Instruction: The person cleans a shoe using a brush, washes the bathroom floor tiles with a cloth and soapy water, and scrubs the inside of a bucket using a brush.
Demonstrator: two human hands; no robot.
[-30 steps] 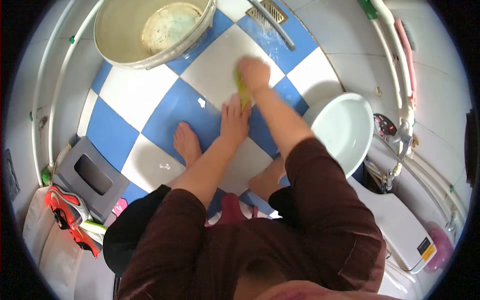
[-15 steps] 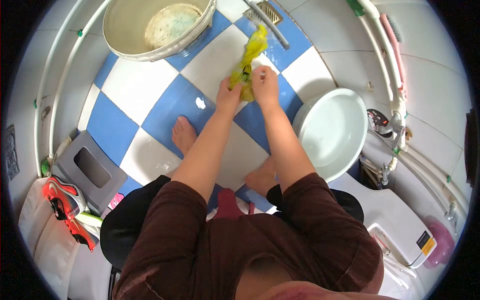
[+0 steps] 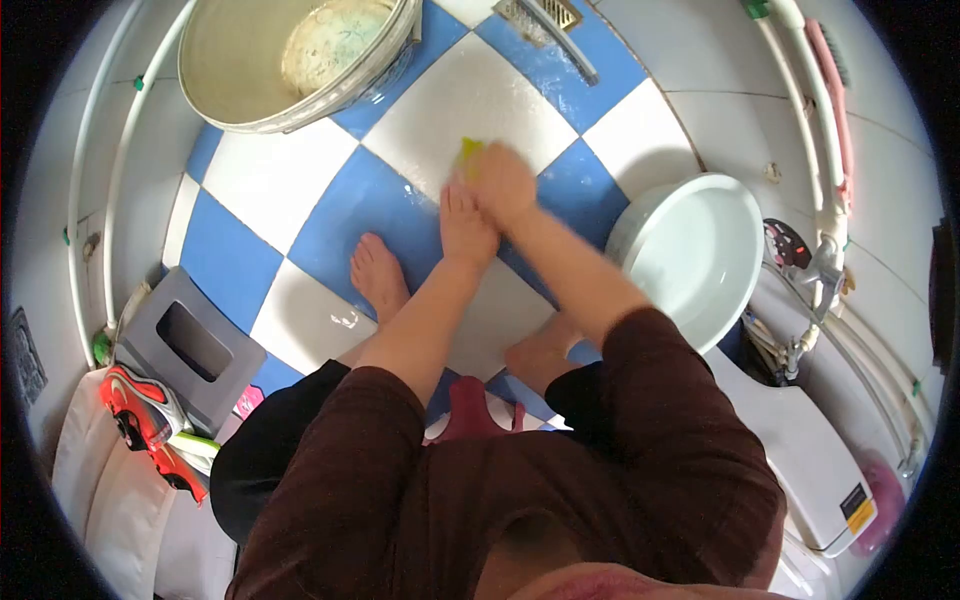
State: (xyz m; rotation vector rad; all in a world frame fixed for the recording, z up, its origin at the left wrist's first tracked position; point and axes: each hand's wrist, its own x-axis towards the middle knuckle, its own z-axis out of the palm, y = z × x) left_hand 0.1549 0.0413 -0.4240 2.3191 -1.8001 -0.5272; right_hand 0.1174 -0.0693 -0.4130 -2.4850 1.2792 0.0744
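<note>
Only a small piece of crumpled, thin yellow cloth shows above my hands, which hide the rest. My right hand is closed around it and smeared by motion. Pressed up against it from below is my left hand, fingers curled in toward the same bundle. Both hands are held together above the blue and white tiled floor, in front of my bare feet.
A large, worn bucket stands at the upper left. To my right is a pale basin with water. A grey hose lies by the floor drain. On the left are a grey plastic stool and orange shoes.
The yellow cloth hung stretched out beyond my hands and is now bunched up inside them. My right hand has moved left against my left hand. The view has shifted slightly.
</note>
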